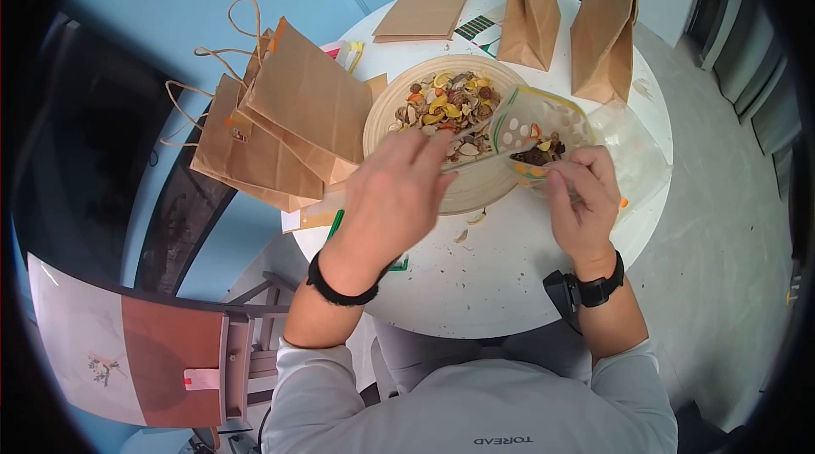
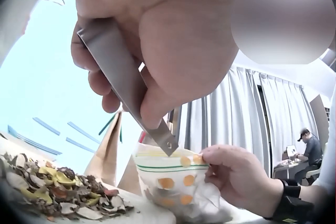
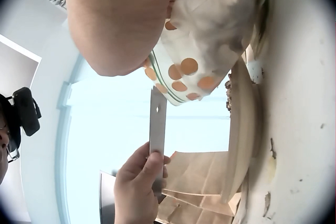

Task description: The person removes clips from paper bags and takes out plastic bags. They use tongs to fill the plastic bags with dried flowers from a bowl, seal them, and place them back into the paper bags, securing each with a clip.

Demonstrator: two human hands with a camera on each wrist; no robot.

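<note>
My left hand (image 1: 392, 191) grips metal tongs (image 2: 118, 71), a flat steel arm with a small hole near its tip. That tip reaches the mouth of a clear zip bag (image 2: 176, 182) with orange dots and a green seal line. My right hand (image 1: 586, 199) pinches the bag's near rim between thumb and fingers, and the bag's mouth gapes. Dark dried pieces with bits of yellow and orange (image 1: 543, 151) lie inside it. Left of the bag, a round wooden tray (image 1: 382, 114) carries a heap of mixed dried petals, slices and cones (image 1: 450, 101), partly hidden by my left hand.
Brown paper bags (image 1: 306, 101) with twisted handles lean at the left. Two upright paper bags (image 1: 531, 21) with coloured clips stand at the back right, and a flat one (image 1: 424, 11) lies at the back. Crumbs dot the white round table (image 1: 509, 284). Another person (image 2: 310, 150) sits far off.
</note>
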